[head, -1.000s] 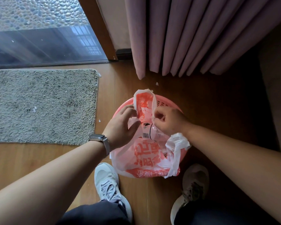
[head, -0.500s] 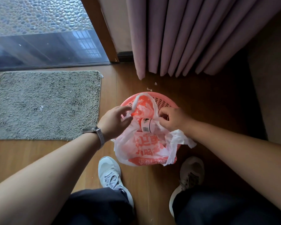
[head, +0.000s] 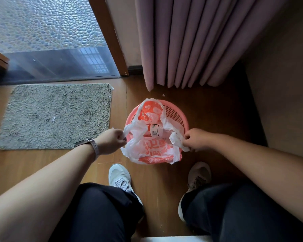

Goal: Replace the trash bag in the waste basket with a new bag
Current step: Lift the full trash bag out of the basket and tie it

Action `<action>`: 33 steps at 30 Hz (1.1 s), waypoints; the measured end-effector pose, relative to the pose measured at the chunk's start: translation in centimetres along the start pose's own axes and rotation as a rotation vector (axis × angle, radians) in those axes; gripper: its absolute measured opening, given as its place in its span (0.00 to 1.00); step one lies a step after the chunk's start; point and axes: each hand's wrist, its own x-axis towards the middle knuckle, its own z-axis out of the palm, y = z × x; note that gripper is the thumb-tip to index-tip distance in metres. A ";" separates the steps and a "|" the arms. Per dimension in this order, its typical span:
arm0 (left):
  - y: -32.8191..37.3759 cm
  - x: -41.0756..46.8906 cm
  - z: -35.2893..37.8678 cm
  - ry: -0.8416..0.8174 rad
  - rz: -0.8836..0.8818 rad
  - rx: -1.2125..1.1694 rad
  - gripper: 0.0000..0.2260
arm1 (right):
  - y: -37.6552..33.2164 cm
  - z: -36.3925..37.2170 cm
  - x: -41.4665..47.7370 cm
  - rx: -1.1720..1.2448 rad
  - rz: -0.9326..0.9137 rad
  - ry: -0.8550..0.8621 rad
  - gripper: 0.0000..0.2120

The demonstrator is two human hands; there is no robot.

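Observation:
A round pink waste basket (head: 179, 114) with a perforated wall stands on the wooden floor in front of my feet. An orange-and-white printed trash bag (head: 154, 151) sits in it, its mouth pulled wide. Inside the bag lies a white bottle with a barcode label (head: 155, 131). My left hand (head: 110, 141), with a watch on the wrist, pinches the bag's left handle at the basket's left rim. My right hand (head: 197, 138) pinches the right handle over the right rim.
A grey shaggy mat (head: 54, 116) lies to the left. Pink curtains (head: 191, 41) hang just behind the basket, with a glass door (head: 51, 41) at the back left. My two shoes (head: 120, 177) stand close to the basket. A wall runs along the right.
My hands have moved apart from the middle of the basket to its left and right rims, spreading the bag's handles and opening its mouth. The bottle inside now shows.

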 end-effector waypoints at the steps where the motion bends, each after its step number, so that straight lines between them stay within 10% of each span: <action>1: 0.3 -0.3 -0.3 0.024 0.009 -0.025 0.13 | -0.2 0.0 -0.2 -0.002 -0.017 0.017 0.07; 13: 5.6 -4.2 -2.8 0.283 0.164 -0.466 0.08 | -5.0 -2.1 -6.5 0.365 -0.424 0.530 0.04; 33: 15.5 -9.3 -6.5 0.610 0.377 -0.952 0.05 | -11.6 -1.6 -12.8 0.879 -0.660 0.627 0.08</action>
